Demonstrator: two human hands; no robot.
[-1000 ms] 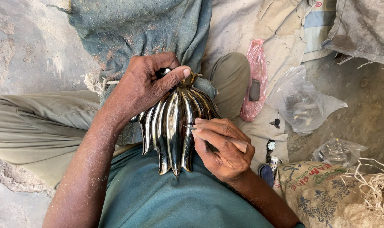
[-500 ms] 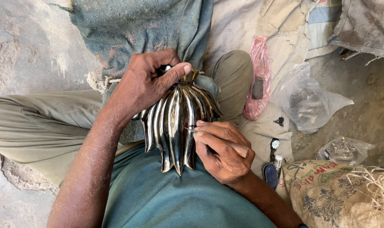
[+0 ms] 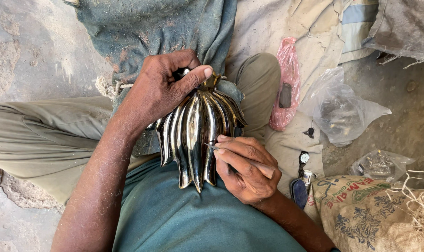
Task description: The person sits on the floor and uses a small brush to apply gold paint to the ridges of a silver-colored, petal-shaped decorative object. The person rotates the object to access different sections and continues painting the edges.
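Note:
A shiny fluted metal piece [image 3: 195, 133], ribbed with pointed tips toward me, rests on my lap. My left hand [image 3: 163, 86] grips its far, narrow end, thumb pressed along the top. My right hand [image 3: 247, 168] holds a thin pointed tool [image 3: 211, 146] like a pen, its tip touching a rib on the piece's right side. A wooden handle end [image 3: 268, 171] sticks out between my fingers.
A dusty blue cloth [image 3: 151, 28] lies over my knees. To the right sit a pink plastic bag [image 3: 284, 84], clear plastic bags [image 3: 342, 109], a wristwatch [image 3: 303, 157], a printed sack [image 3: 370, 210] with straw [image 3: 419, 205]. Rough concrete floor [image 3: 25, 51] is at left.
My right hand with the tool has slid slightly down along the rib. The left hand keeps the same grip.

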